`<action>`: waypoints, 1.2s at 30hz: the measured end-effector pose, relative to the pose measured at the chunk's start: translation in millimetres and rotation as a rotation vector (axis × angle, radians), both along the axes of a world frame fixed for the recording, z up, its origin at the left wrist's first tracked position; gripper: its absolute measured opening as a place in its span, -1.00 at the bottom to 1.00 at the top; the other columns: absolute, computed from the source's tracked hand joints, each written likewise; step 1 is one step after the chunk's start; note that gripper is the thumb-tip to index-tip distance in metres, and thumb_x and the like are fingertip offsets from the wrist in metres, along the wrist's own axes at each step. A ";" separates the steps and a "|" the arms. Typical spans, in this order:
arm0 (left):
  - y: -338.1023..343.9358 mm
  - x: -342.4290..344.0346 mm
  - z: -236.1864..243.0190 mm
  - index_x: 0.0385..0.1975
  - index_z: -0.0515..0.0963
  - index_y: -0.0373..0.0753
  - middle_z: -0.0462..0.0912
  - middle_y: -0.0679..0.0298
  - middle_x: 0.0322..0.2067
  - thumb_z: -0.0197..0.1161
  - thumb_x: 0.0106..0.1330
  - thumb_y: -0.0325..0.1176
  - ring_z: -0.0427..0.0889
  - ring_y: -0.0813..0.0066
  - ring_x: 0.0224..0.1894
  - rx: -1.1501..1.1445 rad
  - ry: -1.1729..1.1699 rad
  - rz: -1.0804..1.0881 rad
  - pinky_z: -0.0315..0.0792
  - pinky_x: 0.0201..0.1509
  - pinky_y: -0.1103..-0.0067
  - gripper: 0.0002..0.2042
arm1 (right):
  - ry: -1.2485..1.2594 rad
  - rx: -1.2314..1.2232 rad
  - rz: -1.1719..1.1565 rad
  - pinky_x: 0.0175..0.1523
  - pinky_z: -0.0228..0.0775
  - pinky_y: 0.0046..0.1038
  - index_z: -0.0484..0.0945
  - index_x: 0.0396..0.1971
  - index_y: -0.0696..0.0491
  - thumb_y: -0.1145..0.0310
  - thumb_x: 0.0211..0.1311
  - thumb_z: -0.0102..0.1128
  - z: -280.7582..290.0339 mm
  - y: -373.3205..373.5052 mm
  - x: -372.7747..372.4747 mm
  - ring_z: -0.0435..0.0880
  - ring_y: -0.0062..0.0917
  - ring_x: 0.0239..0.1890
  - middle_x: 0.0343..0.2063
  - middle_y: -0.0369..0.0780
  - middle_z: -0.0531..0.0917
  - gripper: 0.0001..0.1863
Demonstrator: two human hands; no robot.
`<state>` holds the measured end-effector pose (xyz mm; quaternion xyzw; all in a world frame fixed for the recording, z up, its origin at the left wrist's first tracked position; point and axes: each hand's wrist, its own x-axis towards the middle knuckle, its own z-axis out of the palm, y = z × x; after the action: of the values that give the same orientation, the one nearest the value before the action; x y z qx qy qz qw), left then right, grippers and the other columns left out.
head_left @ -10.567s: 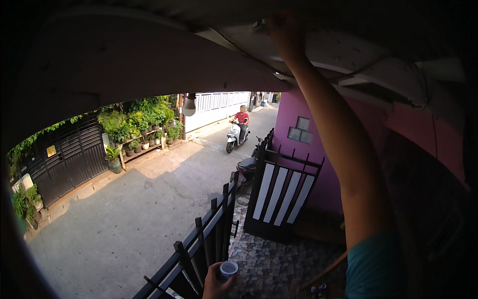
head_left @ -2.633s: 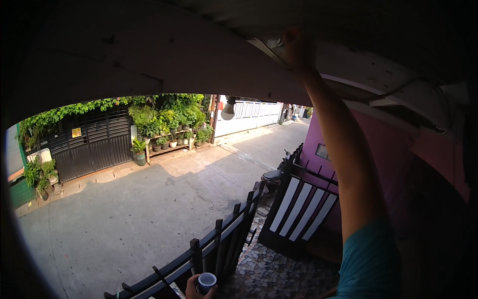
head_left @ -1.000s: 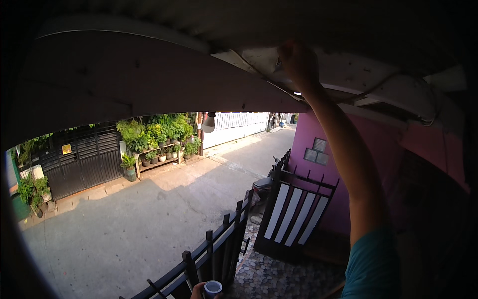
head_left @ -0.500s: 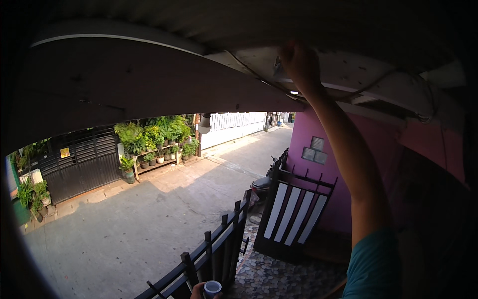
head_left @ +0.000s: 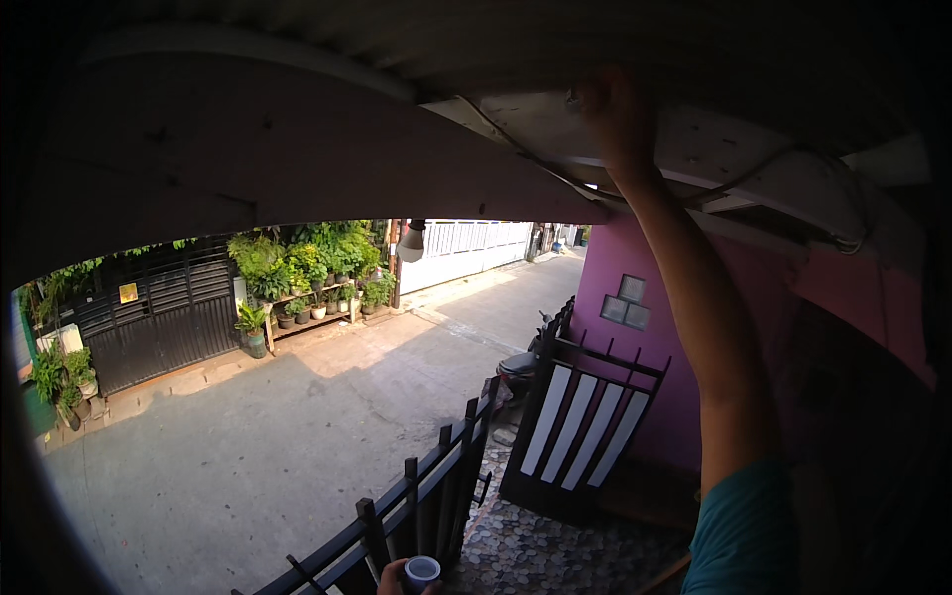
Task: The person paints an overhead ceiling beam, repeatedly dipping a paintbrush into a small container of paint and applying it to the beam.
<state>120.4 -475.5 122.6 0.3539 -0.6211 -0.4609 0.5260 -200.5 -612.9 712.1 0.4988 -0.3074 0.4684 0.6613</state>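
Note:
My right arm reaches up in a teal sleeve. At its end my right hand (head_left: 623, 124) is closed, close under the dark roof and beside a pale beam (head_left: 535, 119). A small pale thing shows at its fingers, too dark to make out. Low in the view my left hand (head_left: 393, 577) wraps round a small round tub (head_left: 422, 568) with a white rim. The tub is seen from above, its inside bluish-grey, above the fence; most of that hand is cut off by the lower edge.
A light bulb (head_left: 411, 243) hangs from the roof edge, and a cable (head_left: 739, 178) runs along the beam. Below are a black metal fence (head_left: 412, 496), an ajar black-and-white gate (head_left: 580, 426), a parked motorbike (head_left: 516, 372) and a pink wall (head_left: 684, 297). Potted plants (head_left: 317, 283) line the far roadside.
My right hand has shifted slightly right and up along the beam, and the pale thing at its fingers shows less. My left hand still holds the tub in nearly the same place.

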 end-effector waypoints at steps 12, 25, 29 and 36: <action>-3.5 -6.5 -10.8 0.08 0.44 -0.31 0.60 0.12 -0.07 0.52 0.12 -0.38 0.59 0.36 -0.01 -0.025 -0.030 0.017 0.47 0.05 0.48 -0.46 | -0.029 0.091 0.054 -0.15 0.56 -0.26 0.66 -0.27 0.00 0.14 0.30 0.19 0.6 -47.1 -1.6 0.73 -0.22 -0.23 -0.37 -0.12 0.73 -0.75; -16.6 -21.8 -5.8 0.09 0.42 -0.30 0.60 0.13 -0.06 0.50 0.12 -0.46 0.58 0.39 0.01 0.024 0.039 -0.142 0.48 0.08 0.51 -0.47 | -0.031 0.120 0.226 -0.20 0.53 -0.20 0.62 -0.34 0.06 0.24 0.23 0.23 -15.8 -16.9 -4.9 0.69 -0.17 -0.38 -0.49 -0.11 0.65 -0.81; -7.9 -23.8 4.8 0.10 0.40 -0.31 0.60 0.12 -0.06 0.49 0.12 -0.48 0.59 0.38 0.00 -0.019 0.015 -0.139 0.48 0.07 0.51 -0.46 | -0.115 0.211 0.081 -0.21 0.54 -0.25 0.63 -0.34 0.01 0.21 0.24 0.20 -32.2 -7.7 -6.0 0.71 -0.25 -0.37 -0.45 -0.17 0.70 -0.82; -10.4 -20.7 -2.1 0.09 0.41 -0.30 0.60 0.14 -0.08 0.49 0.13 -0.45 0.59 0.39 -0.03 0.050 -0.024 -0.149 0.48 0.06 0.51 -0.47 | -0.055 0.121 0.174 -0.27 0.53 -0.28 0.60 -0.35 0.01 0.21 0.22 0.26 -35.2 57.3 -11.4 0.70 -0.27 -0.38 -0.52 -0.20 0.67 -0.82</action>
<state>99.7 -486.0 120.6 0.3251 -0.6402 -0.5100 0.4736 -212.0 -555.6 677.0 0.5496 -0.3090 0.5182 0.5779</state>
